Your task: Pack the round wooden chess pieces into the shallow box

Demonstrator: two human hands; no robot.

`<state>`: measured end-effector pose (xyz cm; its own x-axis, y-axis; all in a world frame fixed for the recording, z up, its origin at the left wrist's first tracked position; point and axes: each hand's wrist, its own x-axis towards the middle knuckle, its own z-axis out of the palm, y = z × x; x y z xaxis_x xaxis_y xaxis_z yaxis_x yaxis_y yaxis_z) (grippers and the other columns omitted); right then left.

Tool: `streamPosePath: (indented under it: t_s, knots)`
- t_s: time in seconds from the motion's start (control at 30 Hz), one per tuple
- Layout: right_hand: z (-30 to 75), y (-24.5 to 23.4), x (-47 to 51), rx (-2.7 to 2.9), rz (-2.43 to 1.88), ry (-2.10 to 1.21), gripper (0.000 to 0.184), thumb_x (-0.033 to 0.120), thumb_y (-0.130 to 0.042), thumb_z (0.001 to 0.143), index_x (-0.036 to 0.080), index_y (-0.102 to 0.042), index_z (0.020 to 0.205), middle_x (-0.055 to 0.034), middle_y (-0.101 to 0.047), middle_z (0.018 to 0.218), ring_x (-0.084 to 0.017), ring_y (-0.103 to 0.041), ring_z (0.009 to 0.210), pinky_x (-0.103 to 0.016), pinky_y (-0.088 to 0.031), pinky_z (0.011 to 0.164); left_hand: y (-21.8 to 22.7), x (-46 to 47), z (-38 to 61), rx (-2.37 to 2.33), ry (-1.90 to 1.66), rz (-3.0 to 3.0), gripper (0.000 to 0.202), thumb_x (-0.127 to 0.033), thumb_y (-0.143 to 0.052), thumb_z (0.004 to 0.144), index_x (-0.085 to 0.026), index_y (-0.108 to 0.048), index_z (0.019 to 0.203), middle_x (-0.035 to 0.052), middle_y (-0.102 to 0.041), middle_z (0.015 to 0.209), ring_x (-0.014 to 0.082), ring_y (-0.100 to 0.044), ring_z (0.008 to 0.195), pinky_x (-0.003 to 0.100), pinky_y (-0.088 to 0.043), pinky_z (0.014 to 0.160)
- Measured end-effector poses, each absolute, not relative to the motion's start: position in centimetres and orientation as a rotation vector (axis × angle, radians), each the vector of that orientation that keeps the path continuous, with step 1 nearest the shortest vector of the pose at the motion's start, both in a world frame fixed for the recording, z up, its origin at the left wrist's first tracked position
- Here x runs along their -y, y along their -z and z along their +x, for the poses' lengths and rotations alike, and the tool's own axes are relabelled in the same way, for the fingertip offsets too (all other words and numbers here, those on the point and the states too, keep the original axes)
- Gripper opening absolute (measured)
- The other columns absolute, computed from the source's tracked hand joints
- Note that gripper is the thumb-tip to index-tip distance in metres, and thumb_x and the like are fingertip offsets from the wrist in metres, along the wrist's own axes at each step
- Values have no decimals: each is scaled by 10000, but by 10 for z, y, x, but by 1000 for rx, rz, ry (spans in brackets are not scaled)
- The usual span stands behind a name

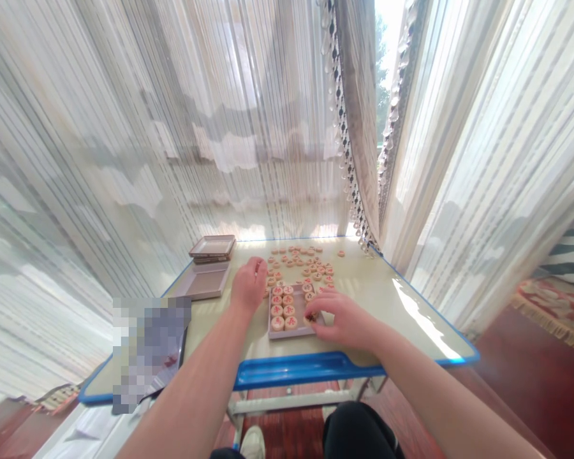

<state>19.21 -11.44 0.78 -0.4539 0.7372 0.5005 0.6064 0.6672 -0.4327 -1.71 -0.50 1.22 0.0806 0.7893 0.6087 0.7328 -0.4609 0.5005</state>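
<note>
A shallow pale box point(287, 335) lies near the table's front edge. At its left side stand two columns of round Chinese chess pieces point(291, 311) with red characters; more pieces with dark marks line the right side, partly covered by my fingers. My right hand point(342, 315) reaches into the box's front right corner, thumb and fingers closed around a Chinese chess piece point(309, 322). Just beyond the box's left side is my left hand point(249, 285), its fingers curled together; what they hold, if anything, cannot be made out. Many loose pieces point(310, 268) lie scattered behind the box.
On the left stand a shallow tray point(203, 280) and a stack of box parts point(213, 247). A blurred-out dark object point(153, 350) sits at the table's left edge. The table point(387, 319) has a blue rim. Sheer curtains point(268, 127) hang behind it.
</note>
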Motion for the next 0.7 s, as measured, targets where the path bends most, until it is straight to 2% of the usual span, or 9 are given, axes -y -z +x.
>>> streamPosePath:
  t_s: [0.17,0.37,0.7]
  knots:
    - [191,-9,111,2238,-1054,-248,171,166,-589,707,205,-668,854,-12,-676,795,-162,-560,802,-291,-432,801,-13,10,-17,-1550,-1338,2316,315,-375,-301,884,-206,-563,844,16,-655,754,161,-582,709,257,-384,641]
    - [188,-13,110,2336,-982,-254,193,144,-560,737,218,-691,859,-8,-707,848,-146,-592,770,-302,-409,842,-14,11,-15,-1569,-1291,2395,352,-363,-294,889,-199,-557,722,23,-631,699,158,-562,685,255,-370,631]
    - [192,-16,115,2424,-986,-264,253,147,-510,802,242,-691,952,-9,-684,977,-142,-590,869,-347,-335,941,-14,10,-15,-1550,-1338,2426,371,-330,-277,893,-188,-553,689,37,-612,693,172,-541,723,273,-364,668]
